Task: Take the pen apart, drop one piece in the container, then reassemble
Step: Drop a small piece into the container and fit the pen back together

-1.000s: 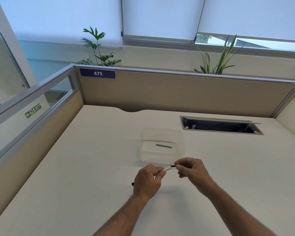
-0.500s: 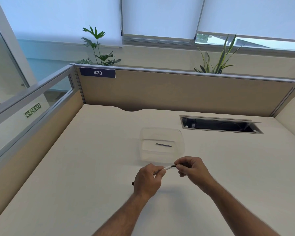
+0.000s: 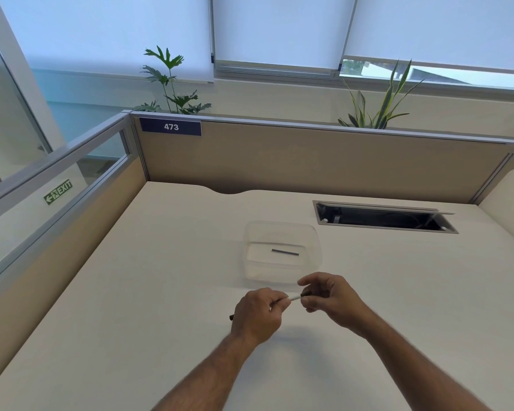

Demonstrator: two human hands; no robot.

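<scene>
A white pen barrel (image 3: pixel 295 298) runs between my two hands just above the desk. My left hand (image 3: pixel 258 314) is closed around its body, and a dark end sticks out behind the fist at the lower left. My right hand (image 3: pixel 328 298) pinches a small dark piece (image 3: pixel 305 293) at the barrel's right end. Just beyond my hands stands a clear plastic container (image 3: pixel 317 250), and a thin dark rod (image 3: pixel 285 252) lies flat on its bottom.
The beige desk (image 3: pixel 161 292) is bounded by partition panels (image 3: pixel 309 161) at the back and left. An open cable hatch (image 3: pixel 383 218) is cut into the desk at the back right. Plants stand behind the partition.
Both hands stay at the same place on the pen. My right fingers have shifted slightly around the dark end piece. The rod in the container has not moved.
</scene>
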